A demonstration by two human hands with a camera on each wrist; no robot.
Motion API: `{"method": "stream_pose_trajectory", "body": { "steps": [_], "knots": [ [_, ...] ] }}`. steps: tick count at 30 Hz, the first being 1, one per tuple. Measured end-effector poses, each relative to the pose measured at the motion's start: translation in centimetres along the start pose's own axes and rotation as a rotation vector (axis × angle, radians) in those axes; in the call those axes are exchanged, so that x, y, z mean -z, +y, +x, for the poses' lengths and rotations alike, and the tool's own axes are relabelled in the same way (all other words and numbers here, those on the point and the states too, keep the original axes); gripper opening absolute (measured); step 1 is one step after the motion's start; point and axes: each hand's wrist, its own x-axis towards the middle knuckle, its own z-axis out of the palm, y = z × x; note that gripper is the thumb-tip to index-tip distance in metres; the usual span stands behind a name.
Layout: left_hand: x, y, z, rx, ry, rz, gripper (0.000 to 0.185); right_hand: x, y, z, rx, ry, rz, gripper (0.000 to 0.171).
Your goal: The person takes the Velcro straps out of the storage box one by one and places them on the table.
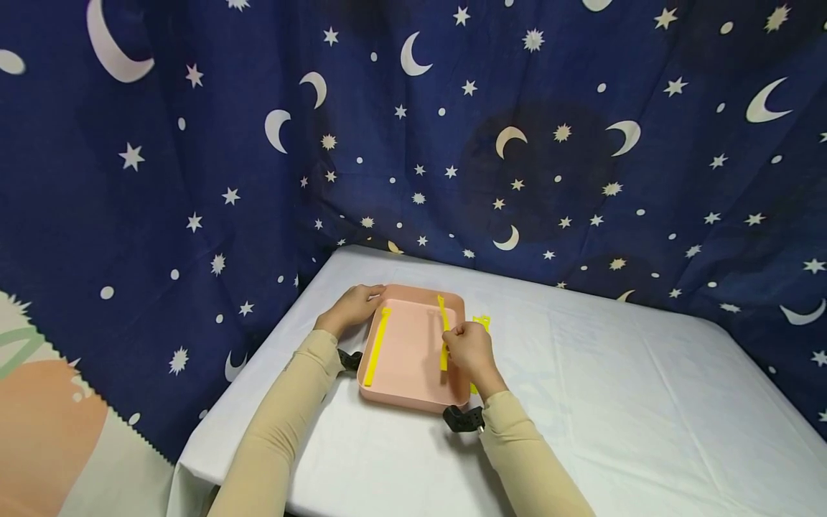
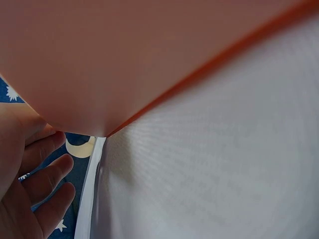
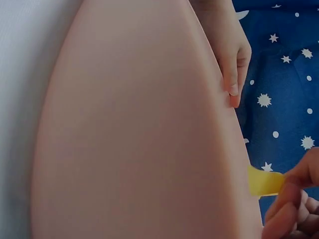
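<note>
A shallow pink rectangular tray (image 1: 407, 401) sits on the white-covered table. At its back left corner my left hand (image 1: 353, 307) rests with fingertips on the rim; the left wrist view shows the fingers (image 2: 47, 181) loosely extended beside the outer wall. My right hand (image 1: 474, 350), over the tray's right side, pinches a thin yellow strip (image 1: 443, 310) between thumb and fingers. That strip stands lengthwise above the tray floor, and part of it shows in the right wrist view as a yellow piece (image 3: 265, 182). Another yellow strip (image 1: 377, 348) lies along the tray's left side.
More yellow pieces (image 1: 483, 321) lie on the table just right of the tray, partly covered by my right hand. The white tablecloth (image 1: 614, 402) stretches away to the right. A dark blue curtain (image 1: 413, 143) with moons and stars hangs behind and to the left.
</note>
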Motion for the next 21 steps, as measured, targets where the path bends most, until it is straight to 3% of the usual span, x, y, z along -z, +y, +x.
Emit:
{"method": "stream_pose_trajectory", "body": {
  "steps": [21],
  "knots": [
    [0.1, 0.3, -0.2, 0.004, 0.002, 0.0, 0.044, 1.4, 1.1, 0.4, -0.076, 0.018, 0.084, 0.021]
  ]
}}
